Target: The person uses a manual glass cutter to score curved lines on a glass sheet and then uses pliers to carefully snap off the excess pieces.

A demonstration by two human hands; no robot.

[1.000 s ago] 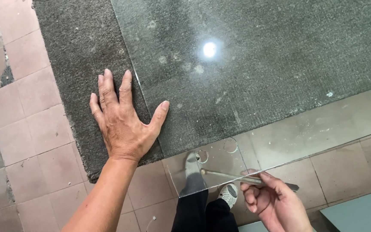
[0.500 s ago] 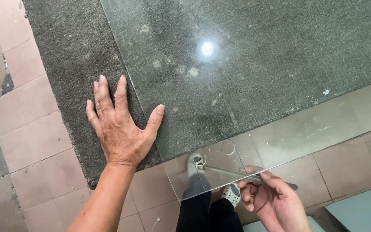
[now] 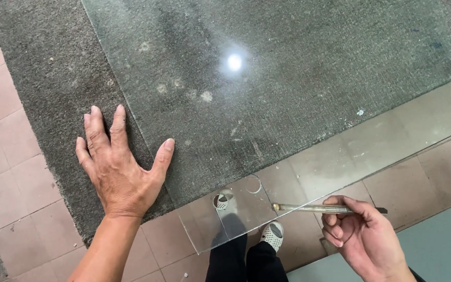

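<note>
The glass cutter [image 3: 317, 208], a thin metal rod w/ a small head at its left end, lay roughly level over the near edge of the glass sheet [image 3: 288, 94], its head resting at or just above the pane near the overhanging corner; contact couldn't be confirmed. The right hand [image 3: 364, 237] held it at the rod's right part: thumb along the top, curled fingers [image 3: 335, 230] underneath, clamped on the rod, w/ most of the shaft sticking out left of the grip and a short dark tip poking out right past the thumb. The sheet itself was large and clear, lying on a grey carpet-covered surface [image 3: 43, 68], w/ its near corner and front strip hanging past the carpet's edge over the tiled floor [image 3: 6, 172]. The left hand [image 3: 118, 172] was pressed flat, palm down, fingers spread apart, on the carpet at the sheet's left edge, thumb reaching onto the glass. A bright light reflection [image 3: 234, 62] showed on the pane farther up. Seen through the overhanging glass and below it: the person's dark trousers [image 3: 246, 261] and white perforated shoes [image 3: 273, 235]. A pale blue-grey panel [image 3: 439, 245] lay at lower right, behind the right hand.
</note>
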